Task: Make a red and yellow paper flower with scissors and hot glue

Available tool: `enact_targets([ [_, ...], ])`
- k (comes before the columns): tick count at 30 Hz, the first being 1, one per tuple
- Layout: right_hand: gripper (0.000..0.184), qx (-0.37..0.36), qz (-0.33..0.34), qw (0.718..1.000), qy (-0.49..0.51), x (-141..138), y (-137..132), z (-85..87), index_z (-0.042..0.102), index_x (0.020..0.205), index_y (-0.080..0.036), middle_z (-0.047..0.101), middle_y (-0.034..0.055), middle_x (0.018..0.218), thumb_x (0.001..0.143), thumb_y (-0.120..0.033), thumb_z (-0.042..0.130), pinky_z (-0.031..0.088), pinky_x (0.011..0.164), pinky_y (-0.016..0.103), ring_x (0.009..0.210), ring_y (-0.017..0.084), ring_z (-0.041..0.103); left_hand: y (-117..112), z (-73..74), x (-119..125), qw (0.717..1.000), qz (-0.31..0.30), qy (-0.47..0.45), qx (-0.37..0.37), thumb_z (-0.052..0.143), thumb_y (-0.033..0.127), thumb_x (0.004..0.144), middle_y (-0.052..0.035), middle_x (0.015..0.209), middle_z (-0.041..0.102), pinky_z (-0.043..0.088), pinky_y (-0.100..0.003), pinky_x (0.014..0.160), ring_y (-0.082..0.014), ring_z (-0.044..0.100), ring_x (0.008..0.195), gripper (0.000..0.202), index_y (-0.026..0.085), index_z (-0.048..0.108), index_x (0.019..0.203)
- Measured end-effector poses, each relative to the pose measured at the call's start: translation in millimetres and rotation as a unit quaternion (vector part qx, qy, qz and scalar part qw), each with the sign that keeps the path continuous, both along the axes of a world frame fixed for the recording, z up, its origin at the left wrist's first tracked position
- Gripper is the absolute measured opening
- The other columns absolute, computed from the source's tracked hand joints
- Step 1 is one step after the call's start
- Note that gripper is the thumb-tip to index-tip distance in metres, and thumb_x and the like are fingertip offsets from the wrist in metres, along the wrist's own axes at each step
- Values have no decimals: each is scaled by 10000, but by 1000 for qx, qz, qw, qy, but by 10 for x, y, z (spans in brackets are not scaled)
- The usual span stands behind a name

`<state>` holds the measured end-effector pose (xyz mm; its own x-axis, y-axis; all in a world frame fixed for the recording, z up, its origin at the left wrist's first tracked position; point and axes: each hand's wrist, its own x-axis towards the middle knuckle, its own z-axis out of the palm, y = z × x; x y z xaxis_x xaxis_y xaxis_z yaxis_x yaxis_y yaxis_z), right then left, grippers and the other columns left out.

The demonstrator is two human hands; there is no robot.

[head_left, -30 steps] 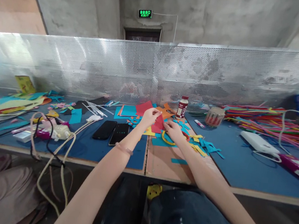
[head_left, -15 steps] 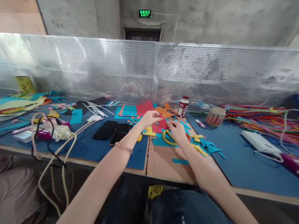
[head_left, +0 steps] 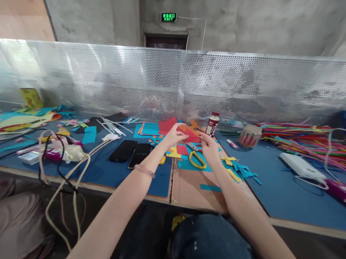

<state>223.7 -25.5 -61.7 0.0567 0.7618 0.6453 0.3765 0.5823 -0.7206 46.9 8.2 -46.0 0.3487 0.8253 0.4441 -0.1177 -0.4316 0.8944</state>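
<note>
Reaching forward over the counter (head_left: 186,185), holding red paper (head_left: 190,135) lengthwise from left to right, pinched at opposite ends by left hand (head_left: 173,137) and right hand (head_left: 211,150).

A craft workshop: coloured cut-paper scraps (head_left: 244,170) around the hands (head_left: 174,137), a perforated silver metal partition (head_left: 118,80) and bare grey concrete wall (head_left: 254,21) beyond.
</note>
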Motion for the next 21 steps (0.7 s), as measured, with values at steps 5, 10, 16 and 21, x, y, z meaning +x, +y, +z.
enact_targets([
  [5,265,16,33,999,-4,22,-93,93,689,961,-199,690,59,994,743,-255,550,463,823,340,878,197,620,-56,59,-18,999,-32,-15,-9,620,256,735,-75,910,652,494,-338,797,-144,632,772,316,166,608,1037],
  [10,213,4,23,999,22,27,-124,124,710,837,-184,705,69,874,718,-334,618,467,796,356,820,220,629,-50,73,-9,997,-64,-24,-33,619,233,721,-115,941,673,485,-350,816,-182,642,831,212,132,654,905],
  [16,263,-24,52,995,79,11,-116,114,669,867,-167,710,71,826,756,-390,582,510,738,357,773,223,663,-69,66,-10,993,-103,-36,-48,670,246,695,-142,921,679,478,-393,848,-204,657,843,287,103,629,940],
  [21,256,-41,78,991,100,-2,-149,128,667,864,-167,713,69,832,736,-384,623,521,752,354,788,225,672,-61,37,29,995,-82,-42,-36,720,319,665,-115,882,677,478,-401,851,-192,660,807,325,94,617,875],
])
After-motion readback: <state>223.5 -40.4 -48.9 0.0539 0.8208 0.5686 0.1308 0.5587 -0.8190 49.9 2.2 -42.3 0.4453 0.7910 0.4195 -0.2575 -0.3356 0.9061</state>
